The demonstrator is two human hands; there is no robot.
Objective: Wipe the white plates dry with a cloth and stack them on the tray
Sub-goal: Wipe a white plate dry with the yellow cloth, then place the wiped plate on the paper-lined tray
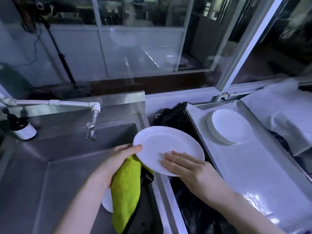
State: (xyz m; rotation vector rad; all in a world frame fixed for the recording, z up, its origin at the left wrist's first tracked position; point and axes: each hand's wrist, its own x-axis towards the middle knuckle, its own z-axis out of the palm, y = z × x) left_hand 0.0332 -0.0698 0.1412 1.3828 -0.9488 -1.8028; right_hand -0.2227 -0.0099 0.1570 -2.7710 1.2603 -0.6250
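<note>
One white plate (166, 146) is held tilted over the steel sink's (67, 166) right edge; the left hand (118, 159) grips its left rim, thumb on top, with a single green cloth (126, 191) bunched beneath and hanging down; the right hand (184, 166) lies flat on the plate's face, fingers straight, gripping nothing; a second plate (106, 201) peeks from under the cloth in the sink; on the lined tray (244, 166), well right of both hands, stands one stack of plates (231, 127), roughly six, the rims too close to count surely.
</note>
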